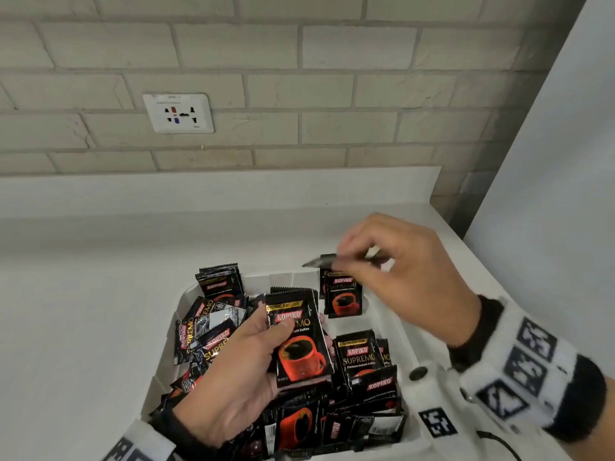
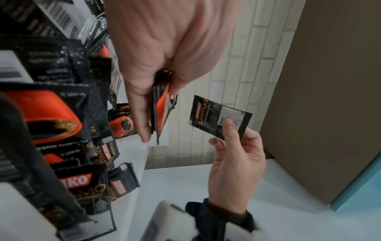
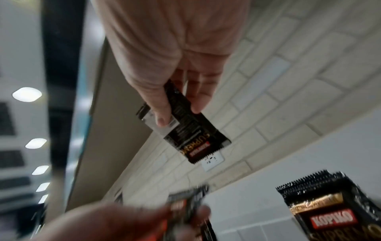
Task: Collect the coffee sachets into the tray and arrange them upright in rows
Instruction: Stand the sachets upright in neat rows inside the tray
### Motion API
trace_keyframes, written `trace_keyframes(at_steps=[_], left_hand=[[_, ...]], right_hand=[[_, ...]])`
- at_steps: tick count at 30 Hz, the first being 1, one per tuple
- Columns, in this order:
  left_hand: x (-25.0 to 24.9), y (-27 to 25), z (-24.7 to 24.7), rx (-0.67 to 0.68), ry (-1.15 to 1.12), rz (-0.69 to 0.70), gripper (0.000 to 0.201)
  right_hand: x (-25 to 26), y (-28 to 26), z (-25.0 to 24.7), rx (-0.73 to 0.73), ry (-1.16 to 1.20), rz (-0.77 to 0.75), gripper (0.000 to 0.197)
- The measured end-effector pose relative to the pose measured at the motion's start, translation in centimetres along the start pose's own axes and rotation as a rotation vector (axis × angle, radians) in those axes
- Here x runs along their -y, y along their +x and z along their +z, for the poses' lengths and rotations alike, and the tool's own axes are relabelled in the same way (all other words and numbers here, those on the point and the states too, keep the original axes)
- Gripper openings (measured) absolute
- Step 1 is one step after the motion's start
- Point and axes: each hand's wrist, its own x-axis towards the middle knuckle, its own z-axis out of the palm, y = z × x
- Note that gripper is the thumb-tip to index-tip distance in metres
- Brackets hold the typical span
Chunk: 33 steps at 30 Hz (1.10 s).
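A white tray [image 1: 396,324] on the counter holds several black Kopiko Supremo sachets, most in a loose heap [image 1: 309,417]. Small groups stand upright at its far left [image 1: 219,282], far right [image 1: 342,296] and right middle [image 1: 359,356]. My left hand [image 1: 293,331] grips a small stack of sachets [image 1: 301,351] upright over the tray's middle; its thumb lies across the front. In the left wrist view the stack [image 2: 161,110] sits edge-on between thumb and fingers. My right hand [image 1: 349,257] pinches a single sachet [image 1: 319,262] above the far right group, back side showing [image 3: 191,135].
The tray sits on a white counter [image 1: 100,294] against a brick wall with a socket plate [image 1: 178,113]. A white panel [image 1: 549,161] rises at the right, close to my right arm. Bare counter lies left of and behind the tray.
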Motion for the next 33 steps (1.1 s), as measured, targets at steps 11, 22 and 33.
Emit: trace_keyframes(at_steps=[11, 22, 33], left_hand=[[-0.4, -0.5, 1.0, 0.089, -0.059, -0.003, 0.032], [-0.2, -0.5, 0.0, 0.066, 0.176, 0.209, 0.026], [0.1, -0.3, -0.5, 0.025, 0.179, 0.202, 0.013]], right_hand=[[0.3, -4.1, 2.3, 0.394, -0.395, -0.323, 0.024], [0.0, -1.0, 0.0, 0.263, 0.051, 0.298, 0.028], [-1.2, 0.4, 0.3, 0.205, 0.295, 0.586, 0.025]])
